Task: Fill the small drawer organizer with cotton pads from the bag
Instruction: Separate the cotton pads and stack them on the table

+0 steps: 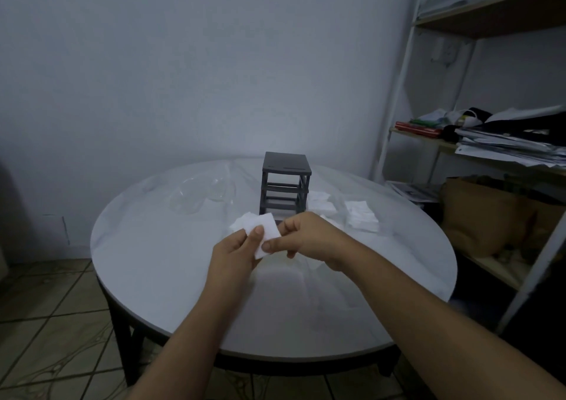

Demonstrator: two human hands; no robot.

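1. At the left of the bench [171, 277] lay the clear bag [199, 194], slack and crumpled. I could not tell whether any pads remained inside it. Being so light and limp, it could slide or spill if a hand reached in without steadying it.
2. The left hand [235, 252] was closed in a pinch, thumb on top, around a small stack of cotton pads [266, 234] held above the bench, just in front of the organizer.
3. The stack looked fanned, with one pad's corner jutting out behind. If the two hands pulled apart unevenly, the loose ones would likely slip free and scatter.
4. The small drawer organizer [286, 185] stood upright near the far middle of the bench, a tall, narrow grey frame. Its slots looked see-through, and whether any drawer sat in it was unclear. A push from a hand feeding pads in could tip or shove so slim a thing.
5. The right hand [306, 237] had its fingers curled, thumb and forefinger nipping the right edge of the same stack.
6. Right of the organizer, loose piles of pads [361, 216] rested on the bench. The right forearm passed near them, so a careless sweep could knock them about or towards the edge.
7. A shelf unit [428, 136] stood at the far right, well apart.
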